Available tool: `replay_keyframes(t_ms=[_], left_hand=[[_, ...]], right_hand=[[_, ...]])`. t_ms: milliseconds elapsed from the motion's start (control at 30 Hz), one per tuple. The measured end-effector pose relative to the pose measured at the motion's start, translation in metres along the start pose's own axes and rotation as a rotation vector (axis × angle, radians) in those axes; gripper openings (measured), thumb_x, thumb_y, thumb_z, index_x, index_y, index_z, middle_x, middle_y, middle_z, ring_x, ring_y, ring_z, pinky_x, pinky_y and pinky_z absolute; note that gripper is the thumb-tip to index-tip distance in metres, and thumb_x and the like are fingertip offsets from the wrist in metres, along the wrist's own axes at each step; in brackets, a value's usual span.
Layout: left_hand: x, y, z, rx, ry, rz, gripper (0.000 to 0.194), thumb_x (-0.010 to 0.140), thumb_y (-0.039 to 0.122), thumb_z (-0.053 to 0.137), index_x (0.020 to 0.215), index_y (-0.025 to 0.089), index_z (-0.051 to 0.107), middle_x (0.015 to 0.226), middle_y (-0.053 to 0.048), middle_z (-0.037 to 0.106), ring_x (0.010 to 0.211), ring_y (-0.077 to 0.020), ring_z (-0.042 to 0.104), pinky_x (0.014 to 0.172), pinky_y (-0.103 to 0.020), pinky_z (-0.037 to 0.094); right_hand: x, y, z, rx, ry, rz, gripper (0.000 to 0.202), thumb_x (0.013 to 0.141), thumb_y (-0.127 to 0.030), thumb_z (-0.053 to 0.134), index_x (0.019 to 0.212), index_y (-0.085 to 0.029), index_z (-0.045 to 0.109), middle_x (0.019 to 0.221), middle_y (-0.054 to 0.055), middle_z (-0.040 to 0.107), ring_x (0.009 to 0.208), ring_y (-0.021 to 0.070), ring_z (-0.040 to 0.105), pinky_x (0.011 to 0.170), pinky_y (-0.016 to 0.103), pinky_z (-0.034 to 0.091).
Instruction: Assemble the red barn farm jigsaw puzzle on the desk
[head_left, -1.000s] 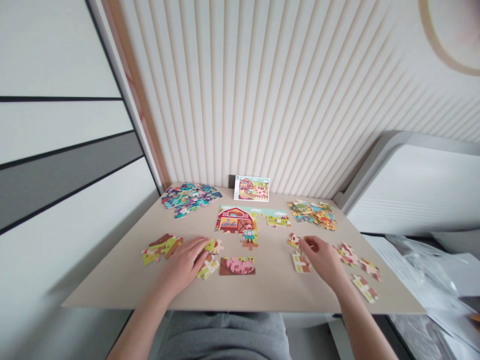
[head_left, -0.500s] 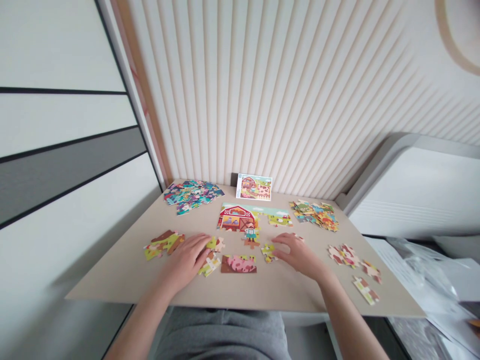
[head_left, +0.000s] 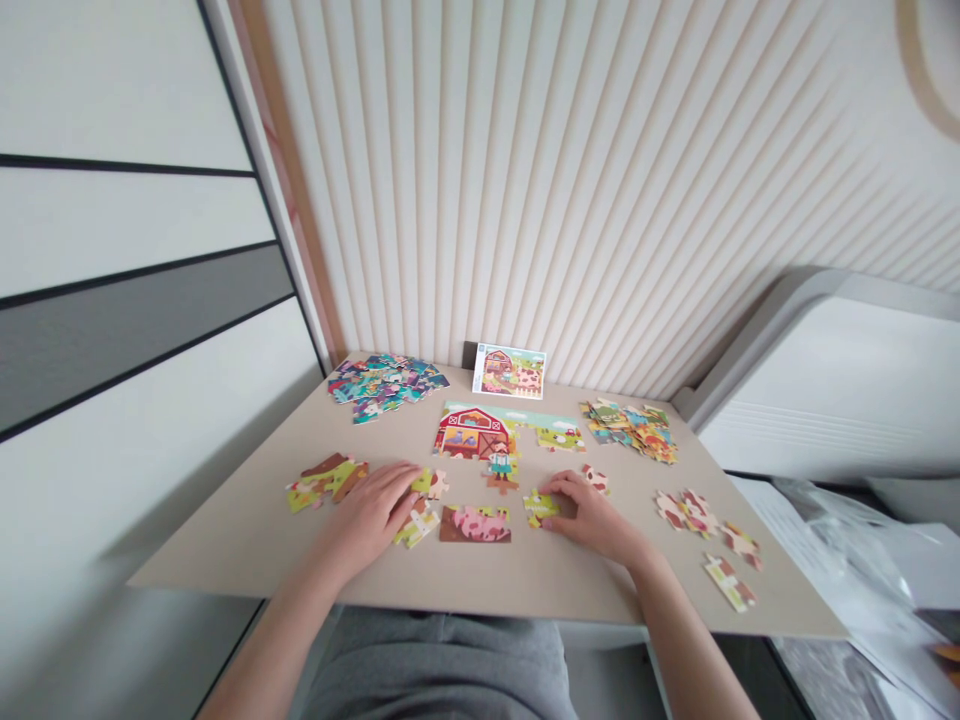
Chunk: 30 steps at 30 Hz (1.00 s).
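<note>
On the beige table my left hand (head_left: 379, 512) rests with fingers spread a little, its fingertips beside a green and brown puzzle piece (head_left: 431, 484) and a white fence piece (head_left: 418, 526). My right hand (head_left: 581, 512) has its thumb and fingers curved around the right edge of a green puzzle piece (head_left: 538, 507). Between the hands lies a joined pink pig section (head_left: 475, 525). Farther back sits a partly joined barn section (head_left: 474, 435), with a farmer figure (head_left: 501, 463) at its lower right and a green field section (head_left: 560, 436) joined along the top.
A picture card (head_left: 510, 372) leans at the table's back. Blue-purple pieces (head_left: 386, 385) are heaped back left, orange-green pieces (head_left: 634, 428) back right. Loose pieces lie at left (head_left: 328, 480) and right (head_left: 694, 512), with a fence piece (head_left: 729, 583) near the front edge.
My right hand's fingers have closed in around the green piece's edge, and a red-brown piece behind that hand shows more fully. My left hand is almost unmoved. The view has shifted slightly.
</note>
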<state>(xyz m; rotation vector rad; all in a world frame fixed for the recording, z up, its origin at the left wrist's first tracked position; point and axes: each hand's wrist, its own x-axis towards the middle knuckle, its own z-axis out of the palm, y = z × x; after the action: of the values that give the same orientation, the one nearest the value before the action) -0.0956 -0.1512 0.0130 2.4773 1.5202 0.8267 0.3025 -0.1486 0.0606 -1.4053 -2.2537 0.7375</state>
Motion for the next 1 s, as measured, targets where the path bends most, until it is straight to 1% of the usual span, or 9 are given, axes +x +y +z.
replay_keyframes(t_ms=[167, 267, 333, 433, 567, 667, 833, 933, 1000], left_hand=[[0.0, 0.001, -0.001, 0.011, -0.011, -0.004, 0.038, 0.105, 0.037, 0.043, 0.137, 0.027, 0.059, 0.138, -0.006, 0.064, 0.132, -0.0243, 0.057, 0.114, -0.044, 0.045], [0.0, 0.002, -0.002, 0.007, -0.004, -0.001, 0.038, 0.104, 0.038, 0.043, 0.138, 0.027, 0.059, 0.138, -0.006, 0.065, 0.132, -0.0248, 0.057, 0.113, -0.044, 0.046], [0.0, 0.001, -0.001, 0.007, -0.001, 0.001, 0.038, 0.104, 0.038, 0.044, 0.138, 0.027, 0.059, 0.138, -0.006, 0.065, 0.132, -0.0248, 0.057, 0.113, -0.044, 0.046], [0.0, 0.001, -0.001, 0.01, 0.005, 0.002, 0.038, 0.104, 0.038, 0.044, 0.137, 0.027, 0.059, 0.137, -0.007, 0.065, 0.131, -0.0247, 0.058, 0.112, -0.044, 0.046], [0.0, 0.001, -0.001, 0.004, 0.008, 0.003, 0.038, 0.104, 0.038, 0.044, 0.137, 0.027, 0.059, 0.137, -0.007, 0.066, 0.13, -0.0244, 0.059, 0.112, -0.044, 0.047], [0.0, 0.002, -0.002, 0.0, -0.001, 0.003, 0.038, 0.104, 0.037, 0.044, 0.137, 0.026, 0.059, 0.137, -0.006, 0.066, 0.13, -0.024, 0.059, 0.112, -0.044, 0.047], [0.001, 0.002, -0.002, 0.004, 0.005, 0.004, 0.038, 0.104, 0.038, 0.043, 0.137, 0.027, 0.06, 0.136, -0.007, 0.066, 0.13, -0.0246, 0.059, 0.112, -0.045, 0.047], [0.001, 0.001, -0.002, 0.002, 0.011, 0.009, 0.039, 0.104, 0.039, 0.044, 0.137, 0.027, 0.06, 0.136, -0.007, 0.066, 0.129, -0.025, 0.06, 0.112, -0.045, 0.047], [0.001, 0.0, -0.001, 0.0, 0.007, 0.006, 0.039, 0.104, 0.039, 0.044, 0.137, 0.027, 0.06, 0.136, -0.007, 0.066, 0.129, -0.0247, 0.059, 0.112, -0.045, 0.047]], right_hand=[[-0.004, -0.003, -0.004, -0.016, -0.011, -0.016, 0.035, 0.089, -0.036, 0.072, 0.123, -0.027, 0.069, 0.128, 0.008, 0.061, 0.119, 0.0257, 0.058, 0.107, 0.042, 0.046], [-0.01, -0.011, -0.003, -0.057, 0.0, -0.019, 0.037, 0.095, -0.034, 0.062, 0.132, -0.029, 0.065, 0.131, 0.008, 0.061, 0.121, 0.026, 0.058, 0.108, 0.043, 0.045], [-0.015, -0.018, 0.002, -0.118, 0.047, 0.003, 0.044, 0.098, -0.036, 0.058, 0.141, -0.03, 0.059, 0.134, 0.009, 0.061, 0.124, 0.028, 0.057, 0.111, 0.046, 0.043], [-0.02, -0.028, 0.016, -0.213, 0.122, 0.054, 0.053, 0.094, -0.042, 0.063, 0.145, -0.031, 0.055, 0.136, 0.01, 0.061, 0.126, 0.0328, 0.055, 0.111, 0.051, 0.041], [-0.023, -0.031, 0.028, -0.251, 0.153, 0.068, 0.058, 0.092, -0.036, 0.062, 0.148, -0.03, 0.052, 0.138, 0.01, 0.059, 0.128, 0.0333, 0.053, 0.112, 0.051, 0.041], [-0.025, -0.025, 0.025, -0.205, 0.123, 0.034, 0.067, 0.091, -0.032, 0.062, 0.155, -0.028, 0.043, 0.142, 0.01, 0.056, 0.132, 0.0315, 0.05, 0.115, 0.048, 0.04], [-0.015, -0.002, 0.0, -0.141, 0.17, -0.018, 0.075, 0.091, -0.032, 0.061, 0.16, -0.03, 0.032, 0.152, 0.009, 0.046, 0.141, 0.0285, 0.044, 0.118, 0.046, 0.037], [-0.003, 0.017, -0.014, -0.129, 0.172, -0.057, 0.074, 0.09, -0.031, 0.061, 0.159, -0.031, 0.034, 0.157, 0.009, 0.041, 0.143, 0.0278, 0.043, 0.12, 0.046, 0.036], [0.003, 0.03, -0.02, -0.159, 0.178, -0.026, 0.071, 0.089, -0.033, 0.062, 0.156, -0.029, 0.041, 0.154, 0.011, 0.044, 0.142, 0.0291, 0.044, 0.119, 0.047, 0.036]])
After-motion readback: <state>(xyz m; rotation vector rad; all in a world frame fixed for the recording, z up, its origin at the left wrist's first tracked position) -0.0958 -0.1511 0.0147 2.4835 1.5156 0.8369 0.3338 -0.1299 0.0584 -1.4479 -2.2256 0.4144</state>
